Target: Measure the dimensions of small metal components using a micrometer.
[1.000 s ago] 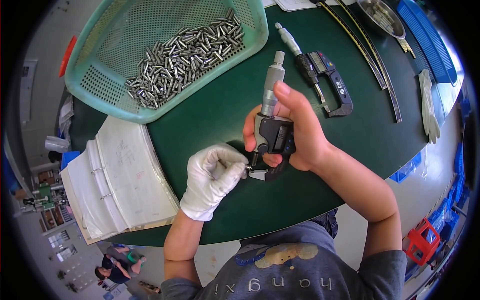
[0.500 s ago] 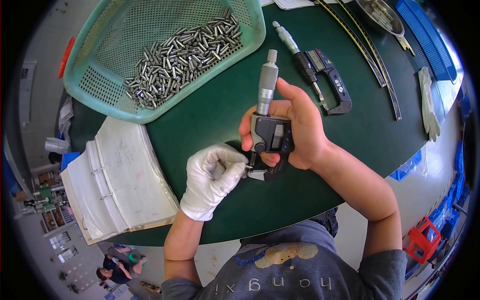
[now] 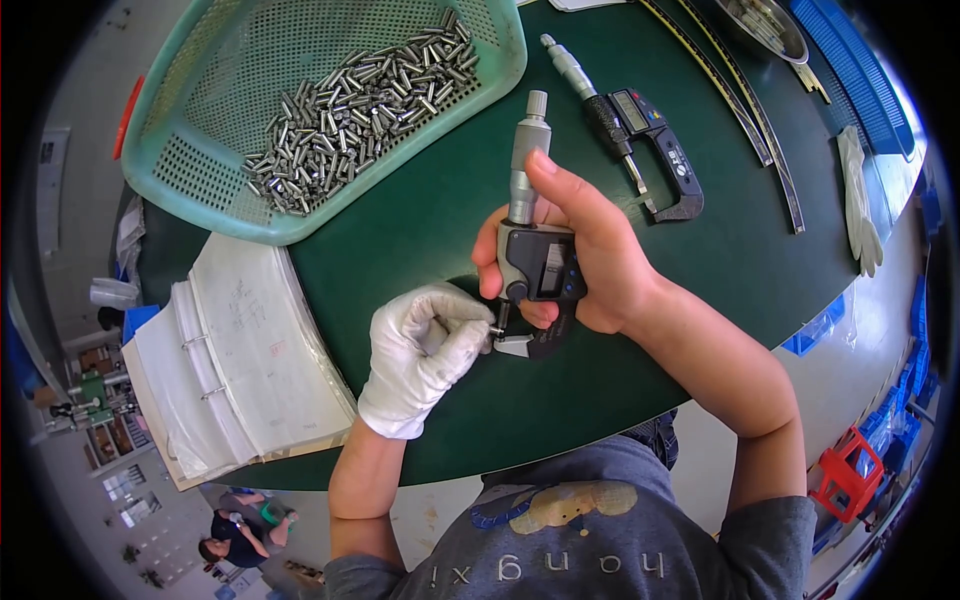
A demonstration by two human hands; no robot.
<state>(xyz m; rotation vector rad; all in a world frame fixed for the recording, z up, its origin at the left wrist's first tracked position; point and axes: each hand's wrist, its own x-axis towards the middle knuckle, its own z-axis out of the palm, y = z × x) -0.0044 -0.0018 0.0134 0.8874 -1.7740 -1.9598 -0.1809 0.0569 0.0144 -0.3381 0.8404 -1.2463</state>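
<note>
My right hand (image 3: 597, 245), bare, is closed around a digital micrometer (image 3: 541, 265), its thumb up beside the thimble. The micrometer's measuring jaws point toward me. At their gap, my left hand (image 3: 425, 355) in a white glove pinches a small metal pin (image 3: 497, 332); the gloved fingertips hide most of it. The pin appears to lie between the jaws, though contact on both faces cannot be made out. Farther back on the green table lies a second digital micrometer (image 3: 640, 135), which no hand touches.
A green perforated basket (image 3: 300, 232) holding many metal pins stands at the far left. An open ring binder (image 3: 250, 350) lies left of my gloved hand. To the right are curved strips (image 3: 745, 110), a metal bowl (image 3: 795, 50), a white glove (image 3: 857, 200) and a blue basket (image 3: 860, 80).
My right thumb has shifted up toward the thimble, and the micrometer has moved slightly left. The left hand keeps its pinch on the pin at the jaws.
</note>
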